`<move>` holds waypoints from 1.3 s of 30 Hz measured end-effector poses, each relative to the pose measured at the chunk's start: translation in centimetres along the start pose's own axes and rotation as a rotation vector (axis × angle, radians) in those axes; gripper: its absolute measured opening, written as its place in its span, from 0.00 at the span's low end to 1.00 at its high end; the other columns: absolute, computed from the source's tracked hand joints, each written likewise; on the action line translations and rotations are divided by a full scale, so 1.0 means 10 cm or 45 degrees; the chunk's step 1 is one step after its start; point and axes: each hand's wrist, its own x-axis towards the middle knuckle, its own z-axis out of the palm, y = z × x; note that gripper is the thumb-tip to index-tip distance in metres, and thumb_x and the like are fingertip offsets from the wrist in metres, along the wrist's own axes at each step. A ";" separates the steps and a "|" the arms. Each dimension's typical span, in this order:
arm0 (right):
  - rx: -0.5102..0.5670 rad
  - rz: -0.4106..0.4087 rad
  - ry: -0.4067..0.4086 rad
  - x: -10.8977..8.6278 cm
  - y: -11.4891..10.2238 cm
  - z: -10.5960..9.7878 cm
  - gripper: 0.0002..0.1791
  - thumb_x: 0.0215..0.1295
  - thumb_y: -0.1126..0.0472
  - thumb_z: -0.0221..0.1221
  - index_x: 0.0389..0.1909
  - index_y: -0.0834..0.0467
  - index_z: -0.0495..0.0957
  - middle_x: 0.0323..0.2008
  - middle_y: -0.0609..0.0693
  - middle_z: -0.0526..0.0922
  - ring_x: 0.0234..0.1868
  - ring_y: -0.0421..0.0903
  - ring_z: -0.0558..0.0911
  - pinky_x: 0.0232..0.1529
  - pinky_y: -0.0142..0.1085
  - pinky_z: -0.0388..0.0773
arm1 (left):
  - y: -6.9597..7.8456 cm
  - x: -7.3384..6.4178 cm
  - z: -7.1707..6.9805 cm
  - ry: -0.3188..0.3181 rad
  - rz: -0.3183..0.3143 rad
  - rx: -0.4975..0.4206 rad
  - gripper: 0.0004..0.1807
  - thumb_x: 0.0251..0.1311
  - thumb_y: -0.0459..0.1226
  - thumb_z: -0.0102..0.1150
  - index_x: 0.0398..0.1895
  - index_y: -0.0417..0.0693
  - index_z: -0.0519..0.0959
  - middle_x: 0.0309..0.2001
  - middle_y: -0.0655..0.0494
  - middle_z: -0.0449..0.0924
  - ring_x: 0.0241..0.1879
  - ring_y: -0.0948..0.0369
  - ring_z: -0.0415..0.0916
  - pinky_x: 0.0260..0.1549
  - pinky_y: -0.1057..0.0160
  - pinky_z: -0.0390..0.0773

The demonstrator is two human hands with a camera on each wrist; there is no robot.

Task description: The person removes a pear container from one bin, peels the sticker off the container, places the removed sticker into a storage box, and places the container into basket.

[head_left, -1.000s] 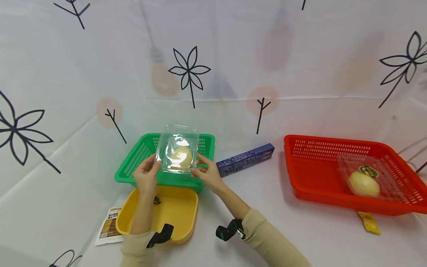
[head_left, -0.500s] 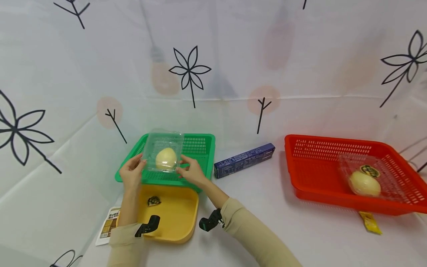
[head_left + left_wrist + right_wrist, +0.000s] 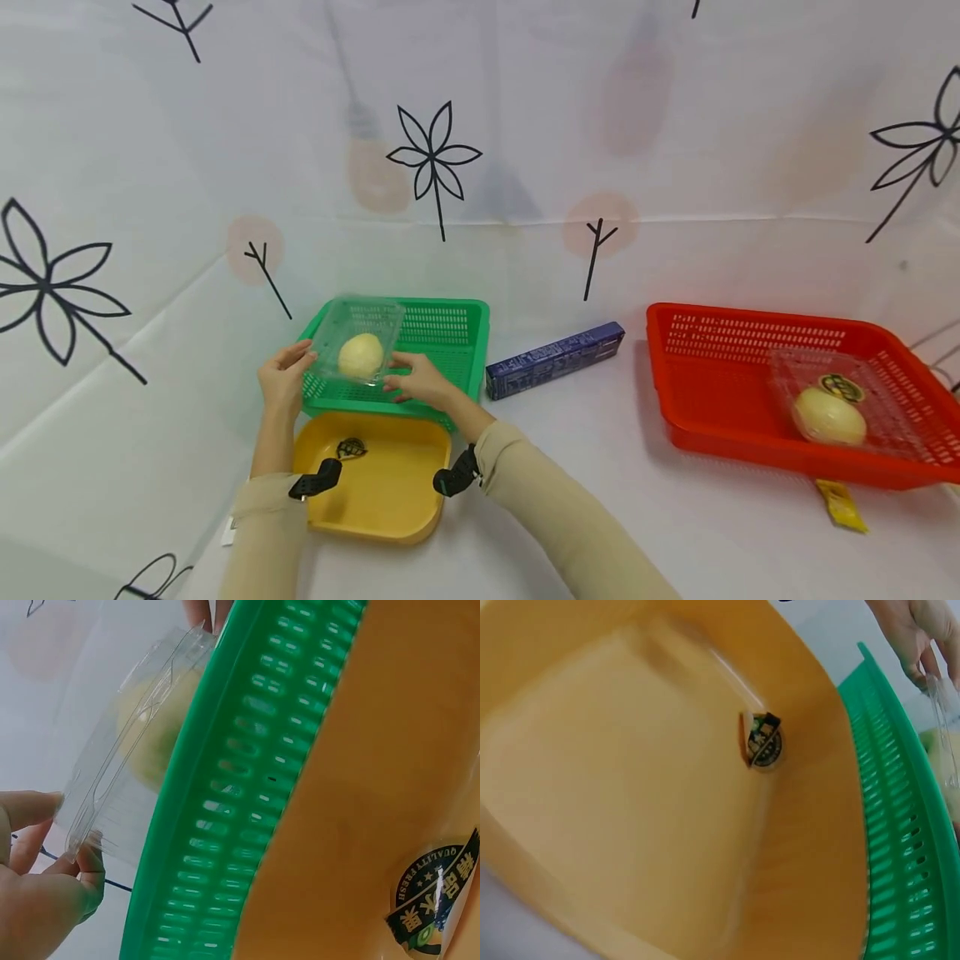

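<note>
A clear plastic clamshell box point(image 3: 340, 325) with a round pale-yellow fruit point(image 3: 361, 357) inside is held tilted over the left part of the green basket point(image 3: 471, 367). My left hand point(image 3: 283, 382) pinches its left edge between thumb and fingers, and the left wrist view shows the thumb and fingertips point(image 3: 88, 862) on the box's rim. At the opposite edge my right hand point(image 3: 422, 382) grips the lower right corner. In the left wrist view the basket's wall hides part of the fruit. In the right wrist view the left hand point(image 3: 915, 634) appears at the top.
In front of the basket stands a yellow bin point(image 3: 382, 500) with a crumpled black round sticker point(image 3: 351, 449) in it. A long dark-blue box point(image 3: 555, 360) lies to the right. Farther right, a red basket point(image 3: 667, 400) holds another boxed fruit point(image 3: 828, 415), with a yellow packet point(image 3: 842, 505) before it.
Both hands have carried the clamshell box leftward and slightly down over the green basket. The sticker in the yellow bin, partly covered by the left arm before, now shows fully.
</note>
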 end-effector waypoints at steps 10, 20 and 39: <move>0.047 0.127 -0.060 0.07 -0.01 0.01 0.34 0.70 0.66 0.50 0.72 0.65 0.47 0.70 0.61 0.56 0.55 0.58 0.76 0.49 0.45 0.77 | -0.10 0.11 -0.04 -0.058 -0.146 0.148 0.21 0.63 0.34 0.54 0.59 0.34 0.72 0.43 0.61 0.74 0.43 0.68 0.67 0.50 0.62 0.70; 0.033 0.172 -0.119 0.10 0.03 0.00 0.34 0.71 0.63 0.50 0.72 0.65 0.47 0.70 0.63 0.54 0.57 0.57 0.75 0.56 0.46 0.72 | -0.09 0.13 -0.04 -0.123 -0.139 0.251 0.21 0.64 0.32 0.52 0.59 0.32 0.71 0.49 0.50 0.72 0.37 0.71 0.67 0.48 0.62 0.70; -0.051 0.186 -0.137 0.11 0.06 0.00 0.30 0.71 0.61 0.48 0.71 0.63 0.52 0.69 0.60 0.58 0.58 0.55 0.74 0.60 0.49 0.68 | -0.14 0.14 0.04 -0.104 -0.054 0.431 0.18 0.63 0.32 0.53 0.51 0.26 0.75 0.52 0.31 0.72 0.48 0.45 0.71 0.52 0.48 0.72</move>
